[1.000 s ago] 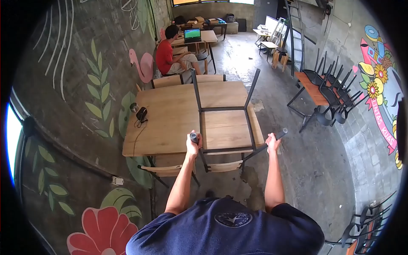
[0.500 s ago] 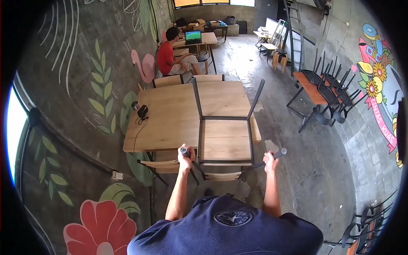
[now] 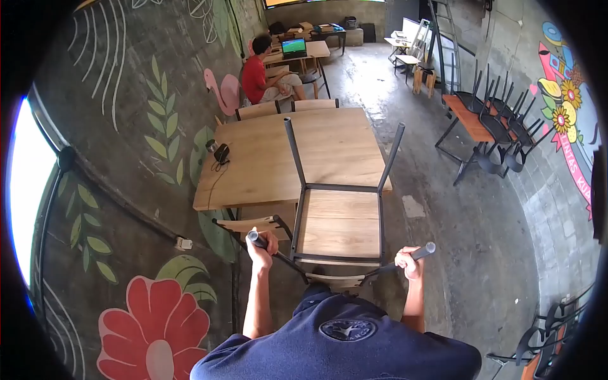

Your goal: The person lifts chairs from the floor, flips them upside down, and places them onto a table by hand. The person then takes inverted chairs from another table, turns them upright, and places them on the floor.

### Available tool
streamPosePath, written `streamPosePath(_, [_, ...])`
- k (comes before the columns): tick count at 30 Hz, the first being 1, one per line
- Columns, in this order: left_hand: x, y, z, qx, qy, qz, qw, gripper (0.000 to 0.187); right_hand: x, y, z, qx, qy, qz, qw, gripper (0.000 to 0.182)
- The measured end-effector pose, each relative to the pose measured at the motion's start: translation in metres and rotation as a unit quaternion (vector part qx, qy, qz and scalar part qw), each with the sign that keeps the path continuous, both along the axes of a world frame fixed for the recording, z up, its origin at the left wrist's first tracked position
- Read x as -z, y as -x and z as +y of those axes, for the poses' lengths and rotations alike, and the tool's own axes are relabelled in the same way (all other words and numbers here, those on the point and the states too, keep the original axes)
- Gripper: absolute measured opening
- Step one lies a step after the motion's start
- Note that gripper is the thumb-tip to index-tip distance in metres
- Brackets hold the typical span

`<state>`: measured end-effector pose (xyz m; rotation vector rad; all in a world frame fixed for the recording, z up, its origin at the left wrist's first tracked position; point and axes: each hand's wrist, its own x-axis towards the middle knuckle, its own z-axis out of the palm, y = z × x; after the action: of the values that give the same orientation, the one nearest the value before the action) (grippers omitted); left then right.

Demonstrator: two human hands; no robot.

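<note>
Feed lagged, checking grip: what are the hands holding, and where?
An upturned chair: left hand and right hand each grip a leg near its foot.

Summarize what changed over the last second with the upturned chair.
The upturned chair came back off the table toward the person, its seat now mostly past the near edge. Left hand and right hand kept their grip on its legs. The seated person stayed put.

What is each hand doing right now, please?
Left hand: closed around a leg of the upturned chair.
Right hand: closed around another leg of it.
</note>
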<state>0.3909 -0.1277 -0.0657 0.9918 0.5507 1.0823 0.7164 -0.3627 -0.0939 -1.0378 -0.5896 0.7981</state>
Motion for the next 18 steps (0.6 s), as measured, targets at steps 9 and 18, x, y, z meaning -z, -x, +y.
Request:
streamPosePath(9, [0.004,0.016,-0.051,0.003,0.008,0.016,1.0,0.064,0.006,0.017,-0.058,-0.018,-0.016,-0.047,0.999,0.018])
streamPosePath(18, [-0.002,0.023,-0.092,0.024,0.015,0.019,0.999,0.062,0.006,0.029,-0.101,-0.026,-0.015,-0.076,0.997,0.016])
